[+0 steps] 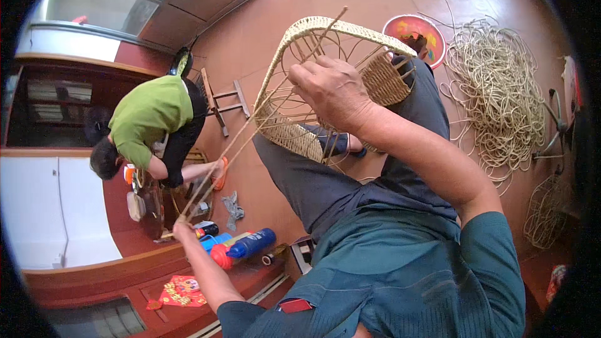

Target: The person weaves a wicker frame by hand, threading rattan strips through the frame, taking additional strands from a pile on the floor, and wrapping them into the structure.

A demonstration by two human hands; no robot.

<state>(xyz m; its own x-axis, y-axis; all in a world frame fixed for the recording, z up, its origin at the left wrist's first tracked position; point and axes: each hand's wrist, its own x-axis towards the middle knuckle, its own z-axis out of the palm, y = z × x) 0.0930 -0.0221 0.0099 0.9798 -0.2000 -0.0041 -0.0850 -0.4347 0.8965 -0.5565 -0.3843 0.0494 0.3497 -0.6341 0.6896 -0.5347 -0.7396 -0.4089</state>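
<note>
Across the lap, resting between the thighs, a cord-woven frame (292,138), by the look of it only partly covered. Finished so far: close weave along the visible rim, along the near-left side, and over the right-hand panel (385,82). Seemingly unfinished: the middle, crossed just by bowed, widely spaced strands (285,101) with gaps between. Over that middle, the right hand (332,91), fingers curled closed around strands. Out to the left, the left hand (183,228), fingers gripped narrow around two long cords (220,169), pulled taut and straight from the frame. Perhaps midway overall; impossible to tell how much more to weave, with the underside hidden. Beyond, on the left counter (266,283), a blue bottle (251,244). Farther left, bent low, a co-worker in green (153,112). Far right, a big tangled heap of cord (494,97), not yet woven, beside a red basin (438,40).
</note>
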